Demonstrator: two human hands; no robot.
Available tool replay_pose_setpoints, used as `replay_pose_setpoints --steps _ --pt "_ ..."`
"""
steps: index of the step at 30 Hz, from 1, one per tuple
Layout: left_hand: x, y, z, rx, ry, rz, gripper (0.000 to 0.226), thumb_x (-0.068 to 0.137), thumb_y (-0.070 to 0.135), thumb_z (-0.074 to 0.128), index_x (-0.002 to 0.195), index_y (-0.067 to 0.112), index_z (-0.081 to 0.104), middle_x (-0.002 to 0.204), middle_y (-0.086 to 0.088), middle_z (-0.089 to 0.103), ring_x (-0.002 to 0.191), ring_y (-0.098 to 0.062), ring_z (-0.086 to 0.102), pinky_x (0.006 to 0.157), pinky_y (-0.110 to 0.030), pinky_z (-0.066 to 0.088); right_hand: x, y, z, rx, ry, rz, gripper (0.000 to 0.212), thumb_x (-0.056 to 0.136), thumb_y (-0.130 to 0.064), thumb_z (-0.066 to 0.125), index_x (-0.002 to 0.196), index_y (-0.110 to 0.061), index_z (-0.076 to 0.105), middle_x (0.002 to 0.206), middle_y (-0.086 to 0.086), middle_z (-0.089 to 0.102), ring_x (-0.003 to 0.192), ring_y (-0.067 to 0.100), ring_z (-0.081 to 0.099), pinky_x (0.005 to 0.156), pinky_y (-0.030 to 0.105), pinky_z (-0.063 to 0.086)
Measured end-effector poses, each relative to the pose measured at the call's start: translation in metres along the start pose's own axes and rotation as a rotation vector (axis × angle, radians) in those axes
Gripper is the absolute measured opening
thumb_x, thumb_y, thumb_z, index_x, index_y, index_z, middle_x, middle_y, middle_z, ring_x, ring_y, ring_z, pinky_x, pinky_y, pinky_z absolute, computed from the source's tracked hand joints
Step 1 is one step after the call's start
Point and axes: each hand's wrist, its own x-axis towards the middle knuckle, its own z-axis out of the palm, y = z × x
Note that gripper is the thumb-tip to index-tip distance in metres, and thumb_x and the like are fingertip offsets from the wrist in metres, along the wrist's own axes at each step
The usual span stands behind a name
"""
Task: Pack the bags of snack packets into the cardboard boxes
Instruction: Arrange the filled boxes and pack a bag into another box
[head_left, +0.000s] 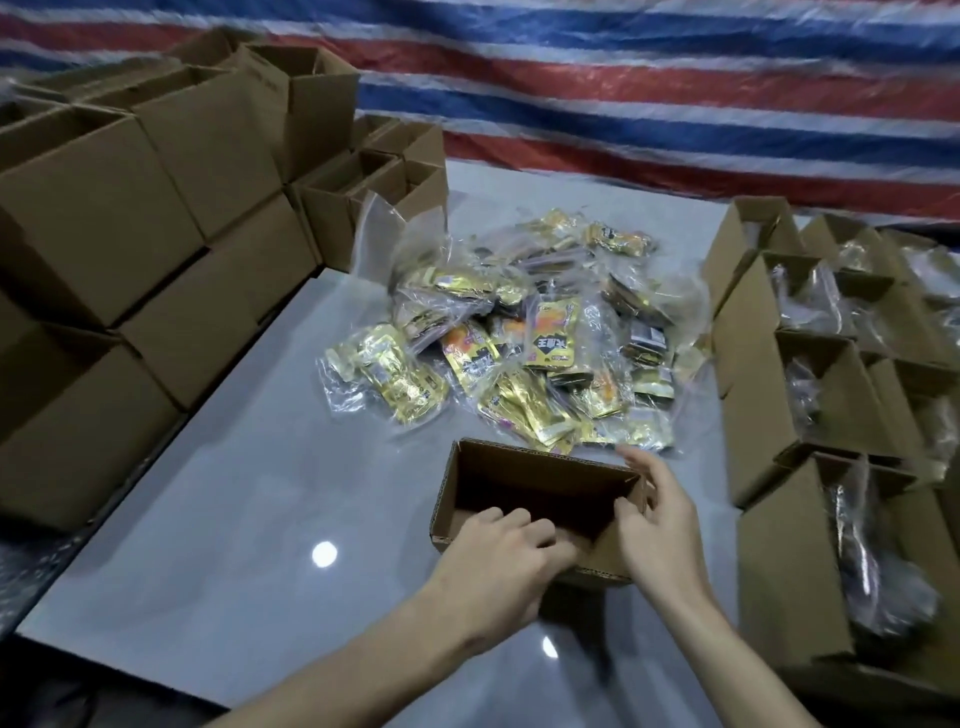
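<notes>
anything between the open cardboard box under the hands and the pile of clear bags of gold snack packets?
Head view: nothing. Only a narrow strip of bare grey table separates the open brown cardboard box from the pile of clear bags of gold snack packets.

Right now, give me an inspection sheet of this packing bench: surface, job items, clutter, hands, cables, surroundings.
Surface: glossy grey table, lamp glare on it.
Job's things: open box in front, inside looks empty; pile of snack bags behind it.
Clutter: stacked boxes left; filled boxes right, flaps open.
Hands: left hand curled over the box's near wall; right hand grips its right wall.
Cables: nothing seen.
Surroundings: striped tarpaulin behind.
</notes>
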Motion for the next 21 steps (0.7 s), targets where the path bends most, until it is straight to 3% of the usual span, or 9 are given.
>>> replay_pose_setpoints --steps 3,5,7,8,11,13,15,17,21 --pt "0.004 -0.007 -0.017 -0.215 -0.052 -0.046 0.047 0.093 0.053 0.050 0.134 0.030 0.048 0.110 0.007 0.061 0.097 -0.016 0.055 0.082 -0.033 0.042 0.006 0.003 -0.002 0.006 -0.015 -0.027 0.050 0.088 0.010 0.051 0.108 -0.034 0.065 0.104 -0.019 0.066 0.094 -0.006 0.058 0.078 0.003 0.040" --pt "0.006 -0.025 -0.030 -0.377 0.164 -0.116 0.040 0.095 0.053 0.046 0.126 0.029 0.053 0.105 0.009 0.065 0.093 -0.014 0.059 0.080 -0.031 0.045 0.009 0.006 -0.004 0.024 -0.018 -0.030 0.046 0.092 0.007 0.052 0.107 -0.035 0.065 0.100 -0.016 0.067 0.085 -0.011 0.058 0.071 0.000 0.039" --pt "0.006 -0.058 -0.034 -0.462 0.432 -0.328 0.022 0.094 0.046 0.050 0.109 0.032 0.059 0.095 0.014 0.067 0.085 -0.007 0.060 0.075 -0.026 0.048 0.011 0.010 -0.007 0.032 -0.005 -0.021 0.044 0.094 0.004 0.052 0.109 -0.035 0.065 0.085 -0.013 0.063 0.068 -0.007 0.055 0.061 0.002 0.039" --pt "0.007 -0.079 -0.031 -0.487 0.477 -0.465 0.015 0.094 0.041 0.052 0.102 0.031 0.060 0.090 0.015 0.065 0.079 -0.005 0.058 0.071 -0.025 0.047 0.012 0.011 -0.009 0.027 0.003 -0.011 0.043 0.095 0.002 0.051 0.111 -0.035 0.065 0.076 -0.010 0.057 0.060 -0.004 0.052 0.056 0.005 0.038" --pt "0.007 -0.147 0.005 -0.436 0.284 -0.831 0.002 0.091 0.022 0.059 0.090 0.022 0.059 0.088 0.009 0.063 0.080 -0.014 0.060 0.072 -0.036 0.051 0.016 0.011 -0.013 0.005 0.018 0.032 0.041 0.097 -0.001 0.050 0.117 -0.033 0.066 0.071 -0.009 0.051 0.058 -0.004 0.050 0.053 0.006 0.038" --pt "0.002 -0.178 0.037 -0.382 0.050 -0.980 0.009 0.085 0.011 0.060 0.088 0.018 0.057 0.095 -0.003 0.064 0.088 -0.026 0.060 0.077 -0.041 0.051 0.017 0.011 -0.014 0.001 0.014 0.058 0.041 0.098 -0.004 0.050 0.123 -0.034 0.064 0.082 -0.017 0.057 0.068 -0.015 0.053 0.058 0.001 0.038" --pt "-0.002 -0.194 0.064 -0.310 -0.098 -1.066 0.019 0.077 0.006 0.062 0.086 0.019 0.051 0.098 -0.007 0.062 0.087 -0.028 0.057 0.072 -0.038 0.047 0.017 0.011 -0.014 0.018 -0.008 0.086 0.041 0.101 -0.011 0.050 0.130 -0.039 0.059 0.100 -0.026 0.057 0.076 -0.029 0.048 0.065 0.001 0.038" --pt "0.001 -0.199 0.082 -0.287 -0.109 -1.117 0.024 0.076 0.013 0.066 0.087 0.020 0.046 0.098 -0.007 0.056 0.084 -0.027 0.054 0.071 -0.038 0.047 0.017 0.010 -0.012 0.047 -0.046 0.128 0.041 0.103 -0.019 0.049 0.134 -0.044 0.054 0.115 -0.028 0.050 0.081 -0.025 0.046 0.070 0.007 0.036" --pt "0.007 -0.197 0.102 -0.295 0.013 -1.177 0.026 0.084 0.033 0.065 0.098 0.017 0.050 0.104 -0.008 0.054 0.091 -0.029 0.054 0.081 -0.042 0.051 0.013 0.015 -0.007 0.087 -0.112 0.173 0.042 0.105 -0.020 0.045 0.135 -0.048 0.051 0.129 -0.023 0.042 0.117 -0.008 0.032 0.095 0.021 0.026"
